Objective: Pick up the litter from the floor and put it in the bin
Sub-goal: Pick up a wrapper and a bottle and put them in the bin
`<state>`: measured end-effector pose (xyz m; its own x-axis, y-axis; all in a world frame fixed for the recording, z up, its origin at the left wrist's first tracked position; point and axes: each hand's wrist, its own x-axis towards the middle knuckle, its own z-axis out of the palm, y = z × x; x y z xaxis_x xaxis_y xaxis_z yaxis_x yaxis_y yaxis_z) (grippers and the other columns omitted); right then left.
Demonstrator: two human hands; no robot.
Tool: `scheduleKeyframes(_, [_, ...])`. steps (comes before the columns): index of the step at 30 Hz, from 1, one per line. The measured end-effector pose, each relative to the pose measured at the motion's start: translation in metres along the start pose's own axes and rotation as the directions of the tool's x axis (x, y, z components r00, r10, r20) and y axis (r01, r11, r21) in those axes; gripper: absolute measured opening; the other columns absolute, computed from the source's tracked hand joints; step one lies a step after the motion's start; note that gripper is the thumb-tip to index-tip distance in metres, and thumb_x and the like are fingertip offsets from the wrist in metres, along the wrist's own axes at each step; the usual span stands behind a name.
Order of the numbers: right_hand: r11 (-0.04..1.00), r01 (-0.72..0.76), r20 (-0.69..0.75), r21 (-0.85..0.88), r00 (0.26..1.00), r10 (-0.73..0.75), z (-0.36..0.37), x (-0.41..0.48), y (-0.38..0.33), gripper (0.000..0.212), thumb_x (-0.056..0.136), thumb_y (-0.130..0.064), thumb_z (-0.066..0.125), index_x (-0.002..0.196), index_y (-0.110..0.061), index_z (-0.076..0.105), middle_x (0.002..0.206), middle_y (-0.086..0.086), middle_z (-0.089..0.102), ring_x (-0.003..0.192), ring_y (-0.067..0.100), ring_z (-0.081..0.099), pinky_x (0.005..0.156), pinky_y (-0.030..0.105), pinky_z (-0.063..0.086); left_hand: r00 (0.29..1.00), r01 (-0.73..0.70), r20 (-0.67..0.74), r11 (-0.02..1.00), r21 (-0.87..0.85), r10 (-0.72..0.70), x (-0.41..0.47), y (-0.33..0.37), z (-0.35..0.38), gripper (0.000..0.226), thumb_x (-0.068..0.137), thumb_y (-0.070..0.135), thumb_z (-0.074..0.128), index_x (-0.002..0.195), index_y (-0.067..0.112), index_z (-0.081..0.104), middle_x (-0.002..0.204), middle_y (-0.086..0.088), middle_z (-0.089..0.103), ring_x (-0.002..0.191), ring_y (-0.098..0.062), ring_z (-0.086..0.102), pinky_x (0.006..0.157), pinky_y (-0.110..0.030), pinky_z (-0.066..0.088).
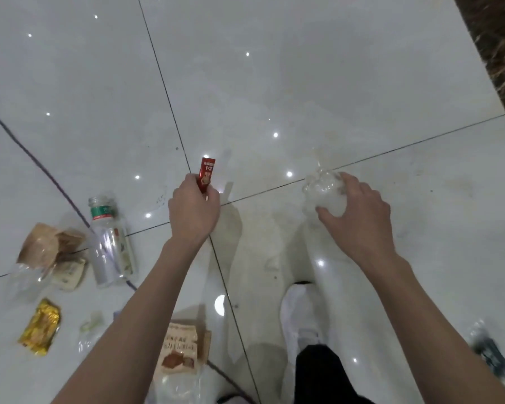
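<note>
A red sachet [206, 174] is pinched in the left hand [194, 208] and crumpled clear plastic [324, 193] is clutched by curled fingers of the right hand [359, 217], apparently gathered for binning.

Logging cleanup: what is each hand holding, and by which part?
The left hand pinches a slim red sachet by its lower end; the right hand grips a crumpled clear plastic wrapper around its near side.

Floor [274, 68] ahead open (bottle [111, 246] blocks left).
</note>
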<state>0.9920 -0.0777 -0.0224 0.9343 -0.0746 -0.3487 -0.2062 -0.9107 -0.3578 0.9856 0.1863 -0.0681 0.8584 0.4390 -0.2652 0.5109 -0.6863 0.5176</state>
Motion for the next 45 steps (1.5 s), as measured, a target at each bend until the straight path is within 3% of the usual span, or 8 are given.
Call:
scheduleKeyframes(6, [0.988, -0.066, 0.005, 0.14, 0.998, 0.066, -0.112, -0.07, -0.04, 0.066, 0.085, -0.039, 0.07, 0.143, -0.026, 0.042, 0.123, 0.002, 0.06, 0.116, 0.027, 0.052, 0.102, 0.043, 0.037, 0.997, 0.013, 0.072, 0.99, -0.142, -0.003, -0.075, 0.073, -0.099, 0.014, 0.094, 0.027, 0.048, 0.097, 0.016, 0.055, 0.075, 0.004, 0.059, 0.073, -0.022, 0.057, 0.071, -0.039, 0.047])
scheduleKeyframes(14, [0.914, -0.159, -0.033, 0.373, 0.982, 0.185, -0.293, -0.172, -0.102, 0.065, 0.085, -0.039, 0.072, 0.141, -0.024, 0.044, 0.121, 0.0, 0.059, 0.115, 0.024, 0.054, 0.103, 0.044, 0.04, 0.991, 0.028, 0.133, 0.946, -0.323, 0.016, -0.181, 0.216, -0.27, 0.009, 0.095, 0.026, 0.051, 0.096, 0.019, 0.056, 0.071, 0.008, 0.054, 0.057, 0.007, 0.05, 0.051, -0.006, 0.038])
scheduleKeyframes(16, [0.876, -0.164, -0.07, 0.454, 0.973, 0.218, -0.342, -0.197, -0.12, 0.065, 0.084, -0.038, 0.074, 0.14, -0.024, 0.045, 0.119, -0.001, 0.059, 0.114, 0.022, 0.055, 0.104, 0.047, 0.042, 0.991, 0.013, 0.127, 0.939, -0.345, 0.033, -0.201, 0.251, -0.316, 0.01, 0.095, 0.029, 0.052, 0.097, 0.021, 0.057, 0.071, 0.006, 0.055, 0.055, 0.004, 0.051, 0.051, -0.013, 0.042])
scheduleKeyframes(19, [0.828, -0.137, -0.147, 0.544, 0.956, 0.255, -0.41, -0.231, -0.144, 0.063, 0.084, -0.037, 0.075, 0.139, -0.027, 0.045, 0.119, -0.004, 0.059, 0.114, 0.02, 0.055, 0.104, 0.046, 0.043, 0.991, -0.029, 0.113, 0.927, -0.375, 0.077, -0.223, 0.301, -0.376, 0.008, 0.094, 0.033, 0.053, 0.097, 0.027, 0.057, 0.073, 0.007, 0.057, 0.056, -0.002, 0.052, 0.057, -0.041, 0.056])
scheduleKeyframes(22, [0.81, -0.096, -0.237, 0.579, 0.93, 0.28, -0.463, -0.266, -0.161, 0.06, 0.084, -0.037, 0.074, 0.136, -0.029, 0.046, 0.117, -0.006, 0.059, 0.111, 0.017, 0.055, 0.102, 0.045, 0.044, 0.98, -0.086, 0.13, 0.908, -0.411, 0.151, -0.247, 0.341, -0.423, 0.008, 0.092, 0.031, 0.053, 0.099, 0.03, 0.058, 0.072, 0.009, 0.057, 0.057, -0.008, 0.052, 0.061, -0.049, 0.056])
scheduleKeyframes(32, [0.732, -0.19, -0.337, 0.654, 0.794, 0.507, -0.544, -0.445, -0.156, 0.056, 0.083, -0.038, 0.075, 0.132, -0.03, 0.048, 0.111, -0.009, 0.057, 0.109, 0.015, 0.053, 0.103, 0.044, 0.042, 0.884, -0.249, 0.266, 0.87, -0.426, 0.383, -0.381, 0.391, -0.515, 0.006, 0.092, 0.03, 0.055, 0.096, 0.033, 0.058, 0.07, 0.011, 0.058, 0.055, -0.002, 0.05, 0.061, -0.047, 0.056])
scheduleKeyframes(39, [0.621, -0.305, -0.336, 0.722, 0.631, 0.7, -0.567, -0.556, -0.093, 0.055, 0.084, -0.038, 0.072, 0.133, -0.035, 0.048, 0.115, -0.007, 0.059, 0.111, 0.015, 0.055, 0.101, 0.045, 0.046, 0.744, -0.36, 0.415, 0.837, -0.413, 0.524, -0.476, 0.429, -0.501, 0.004, 0.093, 0.031, 0.055, 0.092, 0.035, 0.056, 0.075, 0.004, 0.059, 0.064, -0.014, 0.057, 0.065, -0.054, 0.057])
scheduleKeyframes(45, [0.561, -0.348, -0.369, 0.751, 0.482, 0.794, -0.572, -0.631, -0.027, 0.055, 0.084, -0.037, 0.073, 0.133, -0.032, 0.048, 0.119, -0.008, 0.061, 0.114, 0.015, 0.053, 0.103, 0.044, 0.042, 0.637, -0.45, 0.466, 0.787, -0.422, 0.614, -0.554, 0.453, -0.466, 0.008, 0.092, 0.033, 0.056, 0.089, 0.039, 0.055, 0.076, 0.007, 0.06, 0.064, -0.008, 0.058, 0.062, -0.052, 0.057])
